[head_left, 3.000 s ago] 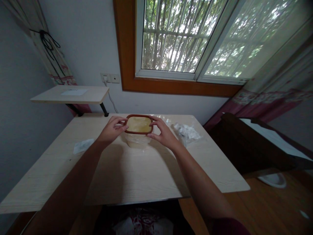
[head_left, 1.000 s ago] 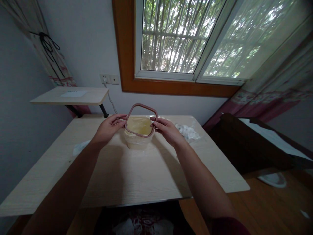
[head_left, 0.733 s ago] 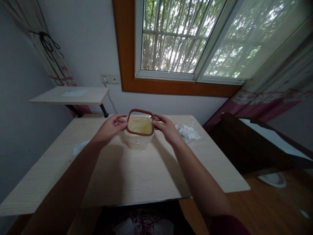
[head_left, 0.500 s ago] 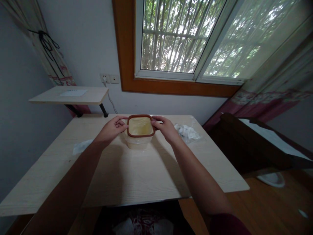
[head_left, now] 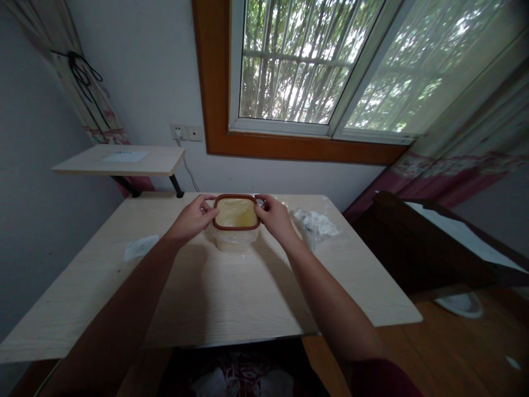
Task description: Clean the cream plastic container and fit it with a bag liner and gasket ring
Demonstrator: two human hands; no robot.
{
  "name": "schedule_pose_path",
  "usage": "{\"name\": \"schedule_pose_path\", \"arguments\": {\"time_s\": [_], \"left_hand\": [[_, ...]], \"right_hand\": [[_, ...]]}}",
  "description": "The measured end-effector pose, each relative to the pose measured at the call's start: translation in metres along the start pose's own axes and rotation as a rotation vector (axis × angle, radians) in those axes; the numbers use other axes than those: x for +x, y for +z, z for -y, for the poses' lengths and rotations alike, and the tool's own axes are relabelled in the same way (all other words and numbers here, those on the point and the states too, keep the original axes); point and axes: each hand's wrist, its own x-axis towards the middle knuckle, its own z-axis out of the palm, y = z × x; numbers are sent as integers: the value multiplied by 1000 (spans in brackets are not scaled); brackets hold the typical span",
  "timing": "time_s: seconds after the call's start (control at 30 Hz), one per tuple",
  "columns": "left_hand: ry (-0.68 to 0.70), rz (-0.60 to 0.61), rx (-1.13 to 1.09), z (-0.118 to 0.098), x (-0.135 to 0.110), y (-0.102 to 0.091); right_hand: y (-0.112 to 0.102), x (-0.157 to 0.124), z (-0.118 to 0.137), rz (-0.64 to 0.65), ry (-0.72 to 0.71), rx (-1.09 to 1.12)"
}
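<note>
A square food box of transparent plastic (head_left: 235,241) stands on the pale wood-grain table (head_left: 231,298), with pale contents inside. Its lid, a translucent panel with a brown rim (head_left: 236,212), lies flat on top of the box. My left hand (head_left: 192,219) grips the lid's left edge with its fingers. My right hand (head_left: 275,219) holds the lid's right edge and corner. The far side of the box is hidden behind the lid.
A crumpled plastic bag (head_left: 314,225) lies on the table to the right of the box, and a small white sheet (head_left: 141,247) lies to the left. A wall-mounted shelf (head_left: 119,160) juts out past the far left corner. Dark furniture (head_left: 413,242) stands beyond the right edge.
The lid has come down from a tilted position above the box and now lies flat on it. Both hands have moved down with it.
</note>
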Motion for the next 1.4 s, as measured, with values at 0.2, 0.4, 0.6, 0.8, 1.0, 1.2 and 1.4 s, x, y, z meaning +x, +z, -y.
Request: {"name": "schedule_pose_path", "arguments": {"time_s": [0.2,0.4,0.6,0.8,1.0,1.2,1.4], "left_hand": [[-25,14,-15,1,1,3],[-17,-12,33,3,-1,9],[12,-29,207,-10,1,7],[2,-54,263,-12,1,9],[43,-58,358,-9,2,2],[83,25,557,-25,5,-4],[128,7,723,-41,6,-9]], "right_hand": [[3,2,-8,19,-11,-4],[8,3,-15,36,-30,21],[9,2,-11,32,-34,-2],[7,3,-8,46,-13,-23],[7,3,-9,51,-6,1],[6,-1,-10,-14,-117,-16],[0,0,-11,-8,-129,18]]}}
